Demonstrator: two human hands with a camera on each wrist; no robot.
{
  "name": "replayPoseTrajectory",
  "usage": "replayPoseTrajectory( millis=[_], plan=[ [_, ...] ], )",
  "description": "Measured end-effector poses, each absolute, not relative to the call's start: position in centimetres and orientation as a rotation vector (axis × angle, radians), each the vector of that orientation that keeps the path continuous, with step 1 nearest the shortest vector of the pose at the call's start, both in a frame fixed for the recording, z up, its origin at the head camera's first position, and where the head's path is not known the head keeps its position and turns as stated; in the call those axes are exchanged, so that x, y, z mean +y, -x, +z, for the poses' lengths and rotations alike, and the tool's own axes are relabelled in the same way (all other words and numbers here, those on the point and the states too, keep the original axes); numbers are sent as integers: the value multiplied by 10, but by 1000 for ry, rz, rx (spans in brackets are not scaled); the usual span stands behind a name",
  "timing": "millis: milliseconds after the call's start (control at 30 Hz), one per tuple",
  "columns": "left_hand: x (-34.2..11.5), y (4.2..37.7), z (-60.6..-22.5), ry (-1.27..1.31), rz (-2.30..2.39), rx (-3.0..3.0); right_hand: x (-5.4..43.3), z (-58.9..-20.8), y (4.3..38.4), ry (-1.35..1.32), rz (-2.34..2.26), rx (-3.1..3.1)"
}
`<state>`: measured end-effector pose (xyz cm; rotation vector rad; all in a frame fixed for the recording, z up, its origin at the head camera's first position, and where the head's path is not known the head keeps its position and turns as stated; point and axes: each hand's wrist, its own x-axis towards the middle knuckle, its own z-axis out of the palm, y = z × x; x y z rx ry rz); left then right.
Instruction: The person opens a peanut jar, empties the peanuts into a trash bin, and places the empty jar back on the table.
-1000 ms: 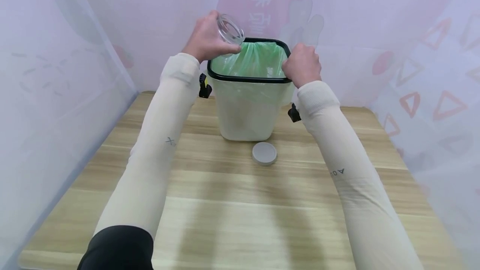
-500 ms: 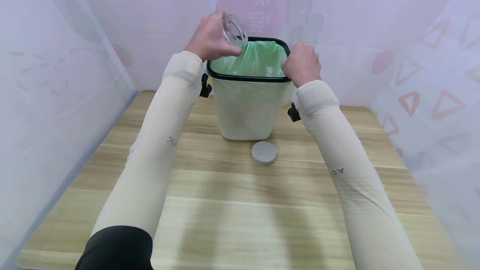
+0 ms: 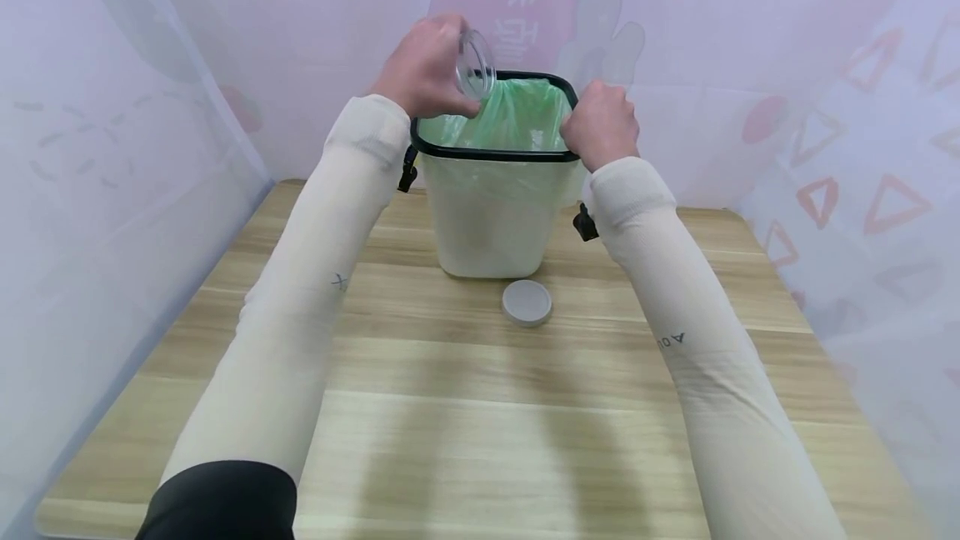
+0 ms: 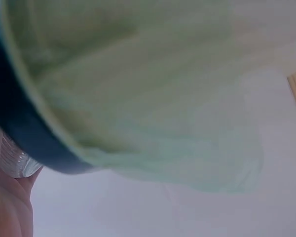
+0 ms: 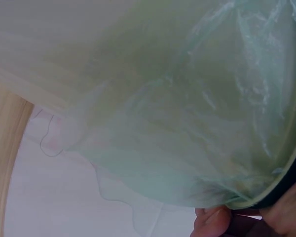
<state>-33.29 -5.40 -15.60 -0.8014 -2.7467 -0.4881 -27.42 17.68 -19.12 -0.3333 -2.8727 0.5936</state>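
The left hand (image 3: pixel 429 72) has fingers and thumb clamped round a glass jar (image 3: pixel 477 65), tipped at the bin's far left; whether they touch, I can't tell. The right hand (image 3: pixel 602 127) grips the rim's (image 3: pixel 495 156) right side. A green bag (image 3: pixel 528 115) lines the upright bin (image 3: pixel 491 219). Just before it, a lid (image 3: pixel 527 301) lies on the table (image 3: pixel 480 407).

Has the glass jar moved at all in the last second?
Yes, a little: in the head view, the glass jar in the left hand has shifted right, judged against the bin standing below.
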Motion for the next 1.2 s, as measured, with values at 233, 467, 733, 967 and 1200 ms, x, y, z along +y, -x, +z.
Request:
replayPoseTrajectory(
  millis=[233, 467, 733, 967, 1200],
  plan=[
    [-53, 329, -151, 858, -327, -2751, 175, -192, 275, 342, 584, -2880],
    [-51, 327, -145, 921, -106, -2734, 176, -192, 276, 338, 583, -2865],
    [-50, 325, -147, 960, 68, -2710, 174, -192, 276, 324, 597, -2866],
    [-50, 326, -152, 973, 145, -2693, 171, -193, 274, 311, 597, -2867],
    [-49, 326, -152, 972, 176, -2684, 169, -193, 275, 313, 583, -2881]
  ],
)
